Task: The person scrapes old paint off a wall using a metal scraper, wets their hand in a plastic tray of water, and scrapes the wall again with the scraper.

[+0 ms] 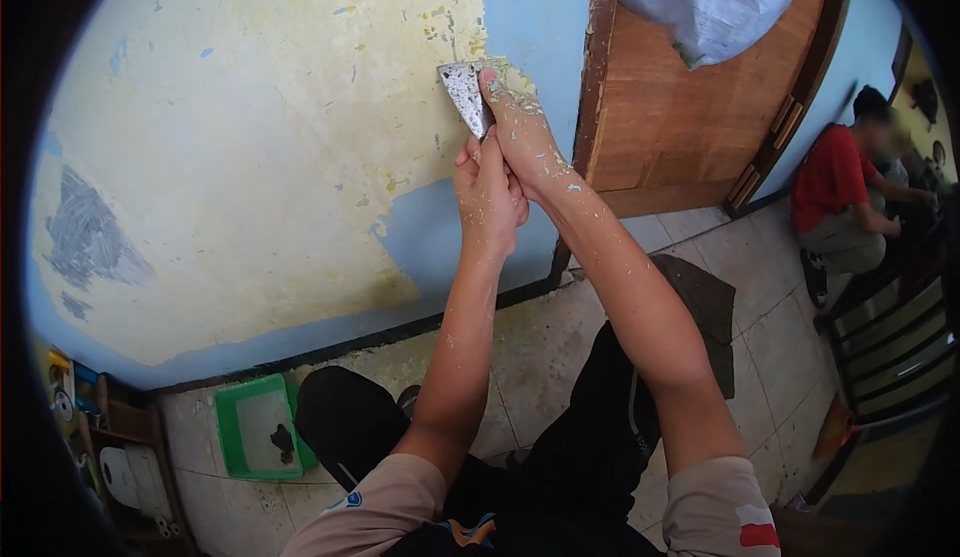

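A paint scraper (463, 95) with a metal blade speckled with pale residue rests its wide edge against the wall (300, 137). My right hand (520, 139) is closed on it close to the blade, thumb up along the side. Just below, my left hand (487, 197) has its fingers wrapped round the handle, which is mostly hidden. Flakes of paint cling to both hands and forearms. Around the blade the wall is bare cream, with blue paint (515, 17) along its right side and ragged yellowish flakes beside my right hand.
A brown wooden door (650, 127) with a plastic bag (710, 2) hanging before it stands to the right. Beyond, a person in a red shirt (835, 177) crouches near a black railing (900, 347). On the tiled floor are a green tray (222, 427) and a wooden shelf (130, 412).
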Available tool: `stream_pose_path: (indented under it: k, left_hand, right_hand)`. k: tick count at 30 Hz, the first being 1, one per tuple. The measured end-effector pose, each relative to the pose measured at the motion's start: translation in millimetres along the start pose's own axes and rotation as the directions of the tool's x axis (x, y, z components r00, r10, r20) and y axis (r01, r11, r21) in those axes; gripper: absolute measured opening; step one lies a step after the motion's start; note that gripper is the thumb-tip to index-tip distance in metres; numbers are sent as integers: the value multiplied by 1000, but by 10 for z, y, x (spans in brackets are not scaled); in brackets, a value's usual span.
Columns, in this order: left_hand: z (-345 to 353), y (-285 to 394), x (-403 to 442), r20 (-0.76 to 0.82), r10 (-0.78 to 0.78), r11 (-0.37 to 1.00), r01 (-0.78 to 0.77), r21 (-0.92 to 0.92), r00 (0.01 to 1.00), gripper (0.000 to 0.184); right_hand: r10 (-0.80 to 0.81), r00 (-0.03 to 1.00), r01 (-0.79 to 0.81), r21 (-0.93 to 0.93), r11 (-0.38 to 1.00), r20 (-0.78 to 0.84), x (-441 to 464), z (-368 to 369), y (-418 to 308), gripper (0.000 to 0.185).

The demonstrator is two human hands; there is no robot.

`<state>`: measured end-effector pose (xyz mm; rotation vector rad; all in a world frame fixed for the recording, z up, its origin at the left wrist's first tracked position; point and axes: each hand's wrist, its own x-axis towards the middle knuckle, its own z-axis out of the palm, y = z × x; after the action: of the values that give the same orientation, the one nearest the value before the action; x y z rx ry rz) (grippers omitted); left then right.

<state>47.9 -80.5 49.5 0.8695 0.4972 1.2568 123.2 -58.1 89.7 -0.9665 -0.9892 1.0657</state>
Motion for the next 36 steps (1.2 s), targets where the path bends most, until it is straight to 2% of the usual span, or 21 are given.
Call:
stream_pose_path:
  k: [2,8,12,14,17,21,23,26,30,34,36]
  left_hand:
    - [-11,-16,24,6,24,1000,-24,-13,1000,37]
    - [-39,-8,46,29,27,1000,-27,6,999,35]
    - [2,18,22,28,30,1000,-30,7,999,42]
    - [-14,11,51,30,28,1000,-28,-8,999,33]
    - [110,175,106,47,94,995,-95,20,994,32]
    - [160,220,69,61,97,995,-99,24,993,32]
    - [96,119,8,20,39,999,-39,2,999,33]
    - [-1,-17,-35,-42,29,999,-30,-11,999,34]
    - [-64,63,7,-21,18,999,-17,39,1000,34]
    - [35,245,101,26,82,995,-83,59,996,34]
    - [42,246,83,48,92,994,-95,57,995,33]
  right_hand:
    - [4,1000,-4,-11,1000,7,13,-10,5,46]
    - [6,1000,-6,48,999,0,-8,19,-12,45]
    - [-24,1000,24,69,997,-7,-8,31,-30,45]
    - [-44,999,44,75,996,-8,9,41,-47,46]
    - [-77,997,76,82,994,4,-16,86,-226,46]
    - [-51,999,50,70,996,2,-53,113,-309,48]
    - [-59,998,59,72,996,-2,-23,69,-179,48]
    - [-41,999,41,-12,999,-4,34,7,64,49]
    - [-13,1000,13,50,999,-7,-30,103,18,49]
    - [-58,998,55,133,990,22,21,186,-231,49]
    - [-41,999,38,114,993,17,10,177,-171,50]
